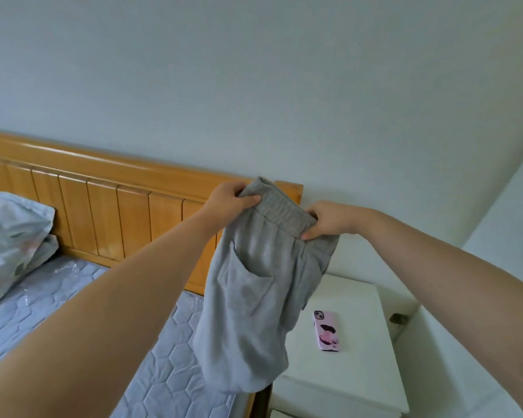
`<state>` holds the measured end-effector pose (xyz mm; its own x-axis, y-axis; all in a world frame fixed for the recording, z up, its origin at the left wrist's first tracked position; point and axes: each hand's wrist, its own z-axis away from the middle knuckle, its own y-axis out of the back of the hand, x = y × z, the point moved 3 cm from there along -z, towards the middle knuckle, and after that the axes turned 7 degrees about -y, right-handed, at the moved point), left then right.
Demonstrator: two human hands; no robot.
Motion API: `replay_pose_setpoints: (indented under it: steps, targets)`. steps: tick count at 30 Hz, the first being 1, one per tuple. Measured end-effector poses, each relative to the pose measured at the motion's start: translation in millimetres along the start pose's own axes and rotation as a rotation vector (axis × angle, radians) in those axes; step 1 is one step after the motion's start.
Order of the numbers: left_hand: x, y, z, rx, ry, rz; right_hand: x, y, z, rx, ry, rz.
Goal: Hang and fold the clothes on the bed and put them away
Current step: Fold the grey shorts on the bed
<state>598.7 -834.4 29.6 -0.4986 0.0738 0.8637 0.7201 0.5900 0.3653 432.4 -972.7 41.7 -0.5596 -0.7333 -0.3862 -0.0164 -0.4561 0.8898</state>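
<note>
A pair of grey shorts [251, 303] with a patch pocket hangs in the air above the bed's right edge. My left hand [230, 202] pinches the left end of the elastic waistband. My right hand [329, 220] grips the waistband's right end. The shorts hang down freely, their hems near the corner of the mattress [73, 312], which is bare and quilted in pale blue.
A wooden headboard [103, 188] runs along the wall behind the bed. A floral pillow [9, 236] lies at the left. A white nightstand [354, 372] stands right of the bed with a pink-cased phone [326, 330] on it. White furniture stands at the far right.
</note>
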Motion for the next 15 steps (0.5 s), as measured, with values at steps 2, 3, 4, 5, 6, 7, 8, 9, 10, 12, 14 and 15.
replay_pose_setpoints:
  steps: [2, 3, 4, 5, 6, 7, 8, 9, 10, 12, 14, 15]
  targets:
    - [4, 0, 0, -0.026, 0.053, 0.064, -7, 14, 9, 0.159, 0.058, -0.059]
    - [9, 1, 0, -0.072, 0.081, 0.076, -10, 19, 14, 0.214, 0.096, -0.098]
    - [14, 2, 0, -0.131, 0.087, 0.052, -13, 23, 18, 0.236, 0.12, -0.109]
    - [21, 4, -1, -0.178, 0.059, -0.031, -16, 27, 22, 0.202, 0.118, -0.068]
    - [29, 7, -1, -0.185, 0.006, -0.163, -19, 30, 27, 0.133, 0.094, 0.02]
    - [37, 9, -2, -0.129, -0.062, -0.293, -22, 34, 32, 0.075, 0.07, 0.128]
    - [43, 11, -3, -0.033, -0.132, -0.374, -26, 42, 36, 0.083, 0.063, 0.219]
    - [46, 11, -3, 0.053, -0.183, -0.378, -26, 54, 36, 0.161, 0.059, 0.255]
    - [47, 11, -3, 0.086, -0.211, -0.341, -26, 65, 36, 0.251, 0.048, 0.251]
    - [42, 1, -1, -0.067, -0.193, -0.341, -23, 72, 35, 0.238, -0.01, 0.293]
    - [33, -8, -1, -0.153, -0.156, -0.436, -20, 59, 33, 0.106, -0.057, 0.392]
    - [30, -6, -3, -0.083, -0.138, -0.429, -17, 57, 30, 0.138, -0.06, 0.393]
